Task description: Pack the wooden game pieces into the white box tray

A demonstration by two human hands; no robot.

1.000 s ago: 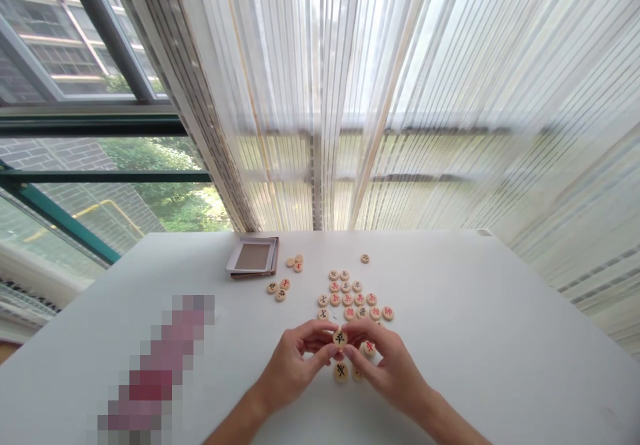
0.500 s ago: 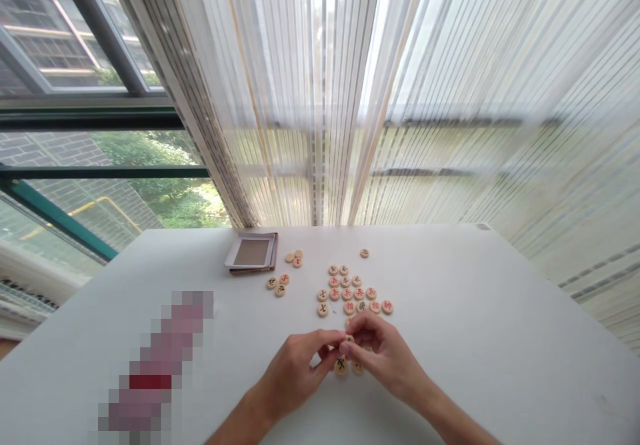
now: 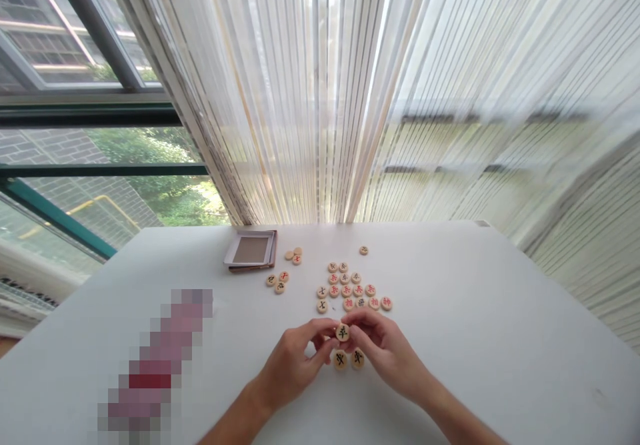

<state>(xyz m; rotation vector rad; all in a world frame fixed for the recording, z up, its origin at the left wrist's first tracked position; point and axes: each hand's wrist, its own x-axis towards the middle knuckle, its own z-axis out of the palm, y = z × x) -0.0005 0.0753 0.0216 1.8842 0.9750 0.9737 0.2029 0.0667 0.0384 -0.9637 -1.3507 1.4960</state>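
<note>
Between my two hands I hold a round wooden xiangqi piece (image 3: pixel 343 332), its black character facing up toward me. My left hand (image 3: pixel 299 360) pinches its left edge with thumb and fingertips. On the other side, my right hand (image 3: pixel 384 352) grips the right edge the same way. Just below lie two xiangqi pieces with black characters (image 3: pixel 341 360), close together on the table. Beyond my fingers, several red and black pieces (image 3: pixel 347 290) lie face up in uneven rows. My hands hide whatever lies directly behind them.
An open shallow box (image 3: pixel 274 253) sits at the back left of the white table (image 3: pixel 480 338). Several loose pieces (image 3: pixel 280 287) lie near it. One piece (image 3: pixel 363 250) stands apart at the back. At the left is a pixelated pink area (image 3: pixel 165 358). Striped curtains (image 3: pixel 320 98) hang behind.
The piece in my hands has come into clear view, its character now facing up. My fingers have shifted to its sides, uncovering the two pieces below.
</note>
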